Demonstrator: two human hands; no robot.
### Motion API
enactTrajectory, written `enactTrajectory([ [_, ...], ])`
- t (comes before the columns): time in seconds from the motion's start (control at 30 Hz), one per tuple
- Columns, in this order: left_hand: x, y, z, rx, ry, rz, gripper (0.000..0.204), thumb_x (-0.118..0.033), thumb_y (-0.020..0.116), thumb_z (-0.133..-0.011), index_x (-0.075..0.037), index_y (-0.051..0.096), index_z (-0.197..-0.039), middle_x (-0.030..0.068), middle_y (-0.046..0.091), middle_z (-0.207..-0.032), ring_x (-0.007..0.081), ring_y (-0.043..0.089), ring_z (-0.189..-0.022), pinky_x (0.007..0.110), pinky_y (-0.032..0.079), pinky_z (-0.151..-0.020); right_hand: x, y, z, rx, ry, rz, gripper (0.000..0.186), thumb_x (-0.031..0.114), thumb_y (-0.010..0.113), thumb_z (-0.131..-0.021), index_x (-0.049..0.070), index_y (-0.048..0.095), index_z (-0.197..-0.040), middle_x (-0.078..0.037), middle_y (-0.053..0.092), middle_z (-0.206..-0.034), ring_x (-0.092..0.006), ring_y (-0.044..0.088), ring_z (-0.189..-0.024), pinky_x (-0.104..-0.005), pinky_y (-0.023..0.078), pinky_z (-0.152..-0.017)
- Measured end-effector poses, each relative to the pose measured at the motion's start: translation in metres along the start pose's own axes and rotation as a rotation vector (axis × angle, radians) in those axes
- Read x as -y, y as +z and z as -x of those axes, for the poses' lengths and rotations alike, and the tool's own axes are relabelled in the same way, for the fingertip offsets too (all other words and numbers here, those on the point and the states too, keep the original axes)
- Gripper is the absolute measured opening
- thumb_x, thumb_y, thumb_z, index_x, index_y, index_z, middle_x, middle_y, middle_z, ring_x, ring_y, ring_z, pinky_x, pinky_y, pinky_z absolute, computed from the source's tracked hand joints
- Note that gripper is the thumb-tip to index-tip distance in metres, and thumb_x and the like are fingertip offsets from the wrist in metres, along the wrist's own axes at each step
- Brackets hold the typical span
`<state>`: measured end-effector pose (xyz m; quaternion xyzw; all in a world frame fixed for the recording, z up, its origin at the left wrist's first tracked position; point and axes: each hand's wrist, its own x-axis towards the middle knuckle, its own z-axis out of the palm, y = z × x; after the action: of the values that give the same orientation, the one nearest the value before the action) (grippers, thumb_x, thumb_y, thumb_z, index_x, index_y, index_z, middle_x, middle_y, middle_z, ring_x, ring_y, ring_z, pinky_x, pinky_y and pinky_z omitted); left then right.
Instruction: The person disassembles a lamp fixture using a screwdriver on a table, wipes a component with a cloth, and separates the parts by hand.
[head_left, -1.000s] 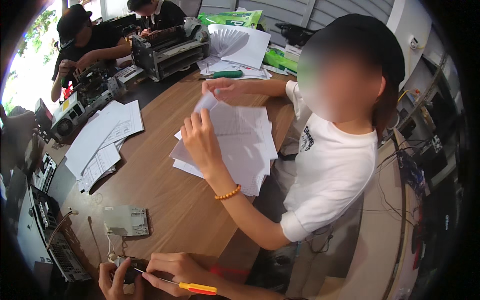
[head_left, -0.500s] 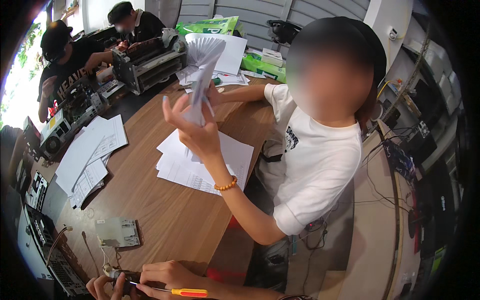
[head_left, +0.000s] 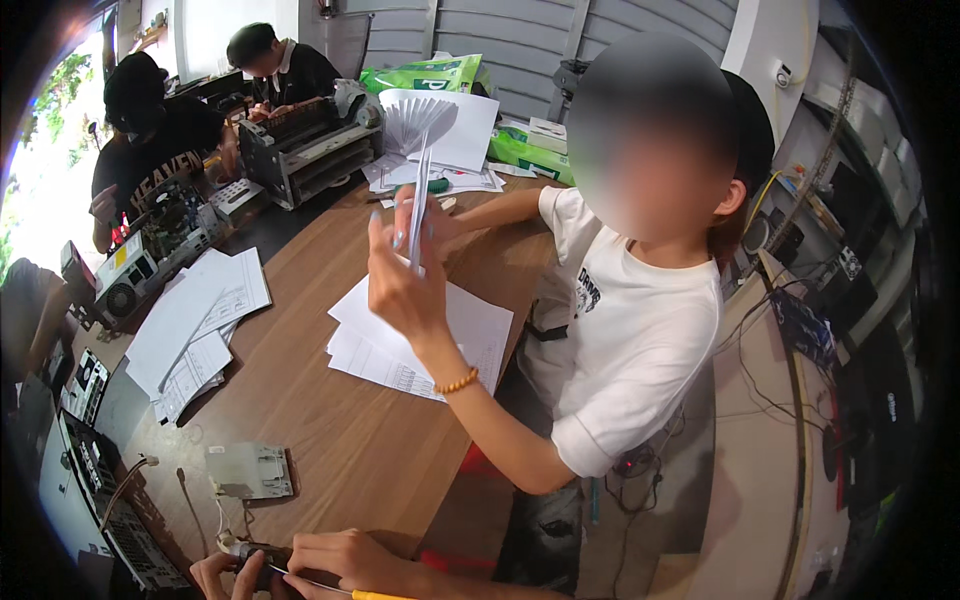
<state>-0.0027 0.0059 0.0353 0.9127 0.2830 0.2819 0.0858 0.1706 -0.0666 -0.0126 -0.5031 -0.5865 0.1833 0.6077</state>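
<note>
At the near edge of the table, my left hand (head_left: 222, 578) grips a small dark-grey part (head_left: 258, 553) with thin light wires (head_left: 222, 520) leading from it. My right hand (head_left: 345, 560) is closed round a screwdriver (head_left: 375, 595). Its yellow handle is partly cut off by the lower edge, and the metal shaft runs left toward the part. Whether the tip touches a screw cannot be made out. Just beyond my hands lies a pale flat metal-and-plastic unit (head_left: 240, 473), with the wires close to it.
Across the wooden table (head_left: 300, 390), a co-worker in a white T-shirt (head_left: 640, 300) holds a fanned paper stack (head_left: 425, 190). Paper sheets (head_left: 200, 330) lie left. Opened computer cases (head_left: 125, 275) and a bulky machine frame (head_left: 310, 145) stand farther off, near two other people.
The scene has shifted slightly down and right in view. My screwdriver's handle is lower, mostly out of the picture. The co-worker's papers have turned nearly edge-on.
</note>
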Motion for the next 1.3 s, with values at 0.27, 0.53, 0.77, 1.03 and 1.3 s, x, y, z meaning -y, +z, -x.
enactTrajectory([
  [0.27,-0.001,0.001,0.002,-0.01,-0.045,0.009,0.039,0.001,0.081,-0.074,-0.009,0.074,-0.111,0.0133,0.057,-0.11,0.0279,0.061,-0.097,0.036,0.055,-0.077,0.002,0.001,-0.003,0.005,-0.031,0.014,0.014,0.017,0.072,-0.084,0.007,0.065,-0.079,-0.01,0.063,-0.076,-0.0295,0.065,-0.066,-0.0386,0.053,-0.06],
  [0.53,-0.001,-0.003,-0.002,0.025,-0.01,-0.024,0.034,-0.003,0.08,-0.076,-0.007,0.072,-0.109,0.0163,0.056,-0.11,0.0307,0.061,-0.096,0.04,0.053,-0.078,0.005,0.007,-0.005,-0.03,-0.028,0.234,0.018,0.018,0.074,-0.084,0.006,0.063,-0.076,-0.009,0.06,-0.073,-0.0283,0.064,-0.064,-0.0378,0.051,-0.058],
  [0.77,-0.001,0.006,0.004,0.007,-0.131,0.085,0.03,-0.004,0.081,-0.079,-0.005,0.073,-0.107,0.0155,0.057,-0.11,0.0294,0.062,-0.099,0.038,0.055,-0.081,0.003,0.001,-0.003,-0.065,-0.018,0.131,0.017,0.014,0.074,-0.084,0.006,0.063,-0.074,-0.01,0.06,-0.072,-0.0294,0.063,-0.063,-0.0374,0.05,-0.058],
  [1.03,0.006,0.007,0.002,0.005,-0.119,0.158,0.053,-0.004,0.084,-0.072,-0.007,0.064,-0.12,0.0169,0.057,-0.111,0.0345,0.058,-0.102,0.044,0.047,-0.088,0.003,-0.007,0.0,-0.039,-0.003,0.008,0.016,0.011,0.075,-0.082,0.005,0.063,-0.074,-0.009,0.059,-0.072,-0.0279,0.062,-0.062,-0.0362,0.049,-0.057],
  [1.3,0.025,-0.003,0.018,-0.026,-0.156,0.104,0.051,-0.015,0.084,-0.056,-0.008,0.069,-0.105,0.0134,0.057,-0.094,0.0296,0.055,-0.086,0.038,0.047,-0.073,0.007,0.006,0.002,0.135,0.113,-0.118,0.008,0.008,0.077,-0.08,0.007,0.069,-0.082,-0.009,0.065,-0.079,-0.0266,0.066,-0.069,-0.0341,0.052,-0.06],
])
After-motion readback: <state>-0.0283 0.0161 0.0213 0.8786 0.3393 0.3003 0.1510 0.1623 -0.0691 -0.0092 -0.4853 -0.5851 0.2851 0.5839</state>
